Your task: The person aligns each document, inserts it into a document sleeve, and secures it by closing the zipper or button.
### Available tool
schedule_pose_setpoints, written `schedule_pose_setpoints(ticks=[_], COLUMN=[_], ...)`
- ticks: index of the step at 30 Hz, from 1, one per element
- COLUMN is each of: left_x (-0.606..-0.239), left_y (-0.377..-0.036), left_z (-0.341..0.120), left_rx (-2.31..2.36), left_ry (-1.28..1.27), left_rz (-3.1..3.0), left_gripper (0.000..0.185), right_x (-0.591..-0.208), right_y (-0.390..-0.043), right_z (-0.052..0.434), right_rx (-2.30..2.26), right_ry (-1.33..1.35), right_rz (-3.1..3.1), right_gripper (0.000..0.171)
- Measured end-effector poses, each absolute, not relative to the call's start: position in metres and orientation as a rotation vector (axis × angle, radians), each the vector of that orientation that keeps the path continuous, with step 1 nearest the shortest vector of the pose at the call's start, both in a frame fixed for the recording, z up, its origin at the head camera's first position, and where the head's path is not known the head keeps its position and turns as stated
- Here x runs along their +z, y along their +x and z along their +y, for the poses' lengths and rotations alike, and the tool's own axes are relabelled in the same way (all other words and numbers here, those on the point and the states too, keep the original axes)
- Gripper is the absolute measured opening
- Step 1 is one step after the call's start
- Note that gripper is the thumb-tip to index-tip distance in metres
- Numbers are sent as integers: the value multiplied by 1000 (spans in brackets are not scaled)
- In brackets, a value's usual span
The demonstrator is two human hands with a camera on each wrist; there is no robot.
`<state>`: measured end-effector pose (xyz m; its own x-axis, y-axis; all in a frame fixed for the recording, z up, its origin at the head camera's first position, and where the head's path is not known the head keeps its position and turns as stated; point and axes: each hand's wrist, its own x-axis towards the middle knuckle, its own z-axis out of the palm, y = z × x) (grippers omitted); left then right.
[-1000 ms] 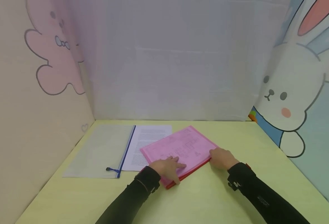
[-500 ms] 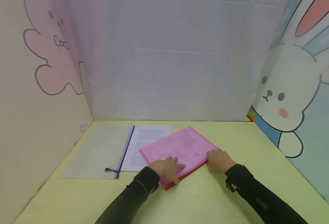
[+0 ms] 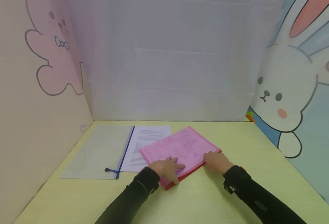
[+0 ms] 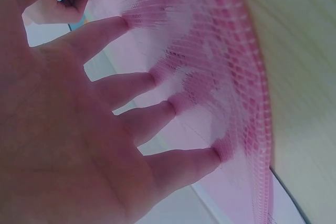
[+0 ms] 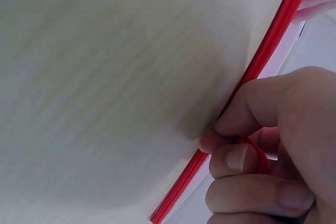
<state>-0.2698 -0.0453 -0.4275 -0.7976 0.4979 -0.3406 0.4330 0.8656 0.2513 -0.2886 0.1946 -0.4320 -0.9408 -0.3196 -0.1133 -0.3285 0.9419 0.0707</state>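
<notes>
On my head view, a flat pink plastic pouch with a gridded, mesh-like surface (image 3: 181, 144) lies at a slant near the middle of the pale yellow wood-grained table (image 3: 198, 202). A narrow red zipper strip (image 5: 275, 31) runs along its edge nearest the person, and faint dark lines show on the pink face. I have the left hand (image 3: 167, 169) resting on the near left part of the pouch, fingers spread; the left wrist view shows me fingertips touching the gridded surface. The right hand (image 3: 217, 162) is at the zipper edge, toward the pouch's right corner. From its wrist view I see thumb and fingers curled together, pinching a thin red loop (image 5: 261, 157) right at the strip (the fingers hide much of it from me, so I cannot tell how it is attached).

Left of the pink pouch, and partly covered by it, lies a white sheet of printed paper (image 3: 143, 146). Next comes a translucent whitish plastic pouch (image 3: 97, 152), flat, with a dark blue zipper strip (image 3: 126, 149) along the side facing the sheet and a short blue cord pull (image 3: 112, 170) near its lower end. Both forearms wear black sleeves (image 3: 262, 196). On the right wall I see a large white cartoon rabbit (image 3: 287, 74).
</notes>
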Motion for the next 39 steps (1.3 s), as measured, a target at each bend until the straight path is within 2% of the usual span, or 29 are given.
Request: schedule_pose_setpoints(ticks=[25, 39], left_x=[-428, -431], left_y=[-269, -271], left_z=[-44, -42], left_rx=[202, 174], left_ry=[674, 660], left_rz=[2664, 2660], left_gripper=[72, 72], right_x=[-433, -439], right_y=[-282, -275], right_z=[183, 173], right_rx=[135, 86], right_ry=[-504, -661], right_rz=[2995, 2990], right_gripper=[14, 13])
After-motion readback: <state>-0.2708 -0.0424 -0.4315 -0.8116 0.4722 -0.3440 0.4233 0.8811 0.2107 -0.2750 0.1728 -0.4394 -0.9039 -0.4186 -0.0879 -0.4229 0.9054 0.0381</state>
